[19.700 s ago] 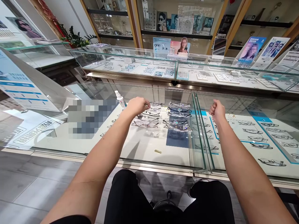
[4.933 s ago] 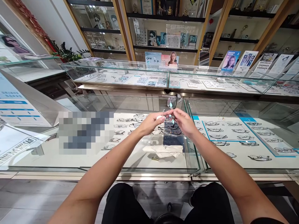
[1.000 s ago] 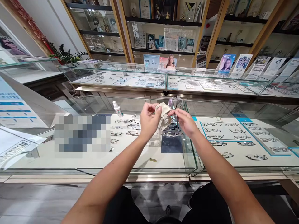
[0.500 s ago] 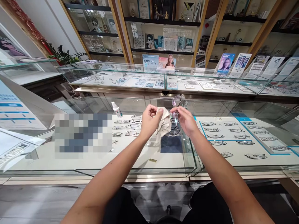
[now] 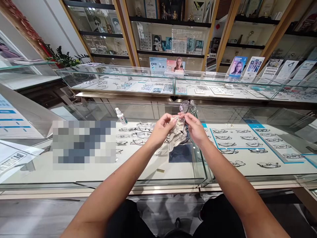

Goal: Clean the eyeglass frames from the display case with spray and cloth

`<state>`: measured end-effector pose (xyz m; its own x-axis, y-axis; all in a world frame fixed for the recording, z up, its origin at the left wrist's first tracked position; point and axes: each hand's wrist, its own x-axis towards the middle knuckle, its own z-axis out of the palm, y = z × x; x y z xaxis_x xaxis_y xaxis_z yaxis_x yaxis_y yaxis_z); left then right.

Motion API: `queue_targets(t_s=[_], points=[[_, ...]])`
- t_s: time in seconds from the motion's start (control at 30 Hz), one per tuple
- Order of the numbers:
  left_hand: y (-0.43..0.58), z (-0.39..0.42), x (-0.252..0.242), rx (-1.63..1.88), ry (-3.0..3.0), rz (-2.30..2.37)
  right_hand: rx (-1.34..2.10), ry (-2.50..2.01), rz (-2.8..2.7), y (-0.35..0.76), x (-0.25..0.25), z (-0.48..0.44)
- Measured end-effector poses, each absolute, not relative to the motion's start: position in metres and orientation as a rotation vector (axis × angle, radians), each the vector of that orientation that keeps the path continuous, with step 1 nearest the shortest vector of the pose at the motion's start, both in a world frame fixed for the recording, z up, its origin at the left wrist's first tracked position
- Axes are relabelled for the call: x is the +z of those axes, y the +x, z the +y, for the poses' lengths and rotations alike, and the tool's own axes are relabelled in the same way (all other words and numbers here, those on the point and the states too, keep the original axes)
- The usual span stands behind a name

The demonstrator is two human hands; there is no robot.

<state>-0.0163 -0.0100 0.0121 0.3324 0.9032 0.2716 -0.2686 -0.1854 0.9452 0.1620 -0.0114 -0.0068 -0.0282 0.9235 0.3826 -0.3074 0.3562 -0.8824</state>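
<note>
Above the glass counter, my left hand (image 5: pixel 163 127) is closed on a beige cleaning cloth (image 5: pixel 177 137) with a zigzag edge, whose lower part hangs down. The cloth is pressed around the lower lens of a pair of eyeglasses (image 5: pixel 185 106), so that lens is mostly hidden. My right hand (image 5: pixel 195 127) pinches the dark frame near its middle, the fingers closed. The upper lens sticks up clear of both hands. The two hands are almost touching. A small white bottle (image 5: pixel 121 116) stands upright on the counter, left of my left hand.
Beneath my hands is a glass display counter (image 5: pixel 138 180) with rows of eyeglasses (image 5: pixel 226 144) inside. A dark blue sheet (image 5: pixel 180 153) and a small gold tag (image 5: pixel 160 170) lie near the middle. A white sign (image 5: pixel 19 115) stands at the left. Another glass case (image 5: pixel 123 92) runs behind.
My left hand and the cloth have moved right, onto the lower lens, closing the gap to my right hand. The camera view has shifted slightly.
</note>
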Motion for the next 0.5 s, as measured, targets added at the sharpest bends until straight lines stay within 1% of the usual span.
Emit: queue_targets(t_s=[0.17, 0.33, 0.5], points=[[-0.0166, -0.0137, 0.0122, 1.134, 1.394, 0.651, 1.150, -0.668, -1.229, 0.1610, -0.0057, -0.0126], [-0.0122, -0.0180, 0.0102, 1.155, 1.360, 0.660, 1.175, -0.636, -1.199, 0.1596, -0.0082, -0.0115], [-0.0104, -0.0194, 0.0099, 1.134, 1.236, 0.636, 1.317, -0.599, -1.118, 0.1582, -0.0104, -0.0128]])
